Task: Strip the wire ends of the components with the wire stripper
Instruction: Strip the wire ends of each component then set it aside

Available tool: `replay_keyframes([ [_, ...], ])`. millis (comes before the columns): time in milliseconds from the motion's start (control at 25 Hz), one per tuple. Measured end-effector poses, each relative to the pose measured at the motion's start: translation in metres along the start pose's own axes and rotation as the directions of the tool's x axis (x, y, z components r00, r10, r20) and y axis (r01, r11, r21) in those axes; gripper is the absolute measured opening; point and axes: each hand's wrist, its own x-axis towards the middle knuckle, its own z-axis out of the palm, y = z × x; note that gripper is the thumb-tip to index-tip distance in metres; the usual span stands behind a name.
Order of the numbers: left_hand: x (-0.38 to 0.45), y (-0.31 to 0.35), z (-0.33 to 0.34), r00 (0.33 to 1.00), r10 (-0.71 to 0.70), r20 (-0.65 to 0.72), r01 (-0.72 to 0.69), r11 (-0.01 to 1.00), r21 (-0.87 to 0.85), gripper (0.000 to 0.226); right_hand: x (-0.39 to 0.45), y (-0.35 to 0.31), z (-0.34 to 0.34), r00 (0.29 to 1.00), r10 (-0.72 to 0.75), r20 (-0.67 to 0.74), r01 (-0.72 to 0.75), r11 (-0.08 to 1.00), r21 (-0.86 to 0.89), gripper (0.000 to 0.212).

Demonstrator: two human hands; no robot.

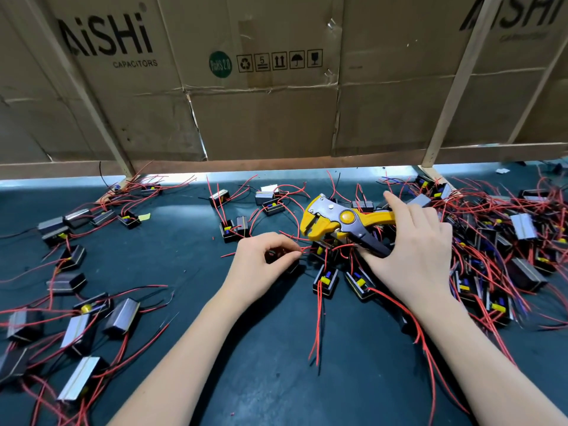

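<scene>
My right hand (413, 247) grips the handles of a yellow and black wire stripper (333, 221), whose jaws point left above the mat. My left hand (261, 261) holds a small black boxed component (293, 267), mostly hidden under the fingers, and pinches its red wire (307, 249) between thumb and forefinger just below and left of the stripper's jaws. The wire end lies close to the jaws but apart from them. More black components with yellow parts and red leads (325, 279) sit right under both hands.
A dense heap of components with tangled red wires (498, 241) fills the right side of the dark mat. Scattered components (80, 333) lie at the left and along the back. A wall of cardboard boxes (261, 87) overhangs the far edge.
</scene>
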Motion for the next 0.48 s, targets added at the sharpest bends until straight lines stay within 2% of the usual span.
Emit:
replay_keyframes([
  [80,-0.0007,0.0018,0.0018,0.999,-0.035,0.007,0.035,0.999,-0.034,0.005,-0.0006,-0.0039,0.0000,1.000,-0.012,0.003,0.012,0.999,-0.042,0.081],
  [240,-0.0003,0.0047,0.0015,0.997,-0.072,0.013,0.073,0.996,-0.058,0.008,0.0007,-0.0039,-0.0022,0.998,-0.055,-0.001,0.055,0.996,-0.068,0.063],
  [480,-0.0009,0.0067,0.0045,0.993,-0.115,0.004,0.115,0.991,-0.064,0.009,0.0000,-0.0065,-0.0027,0.998,-0.066,0.000,0.066,0.996,-0.056,0.059],
])
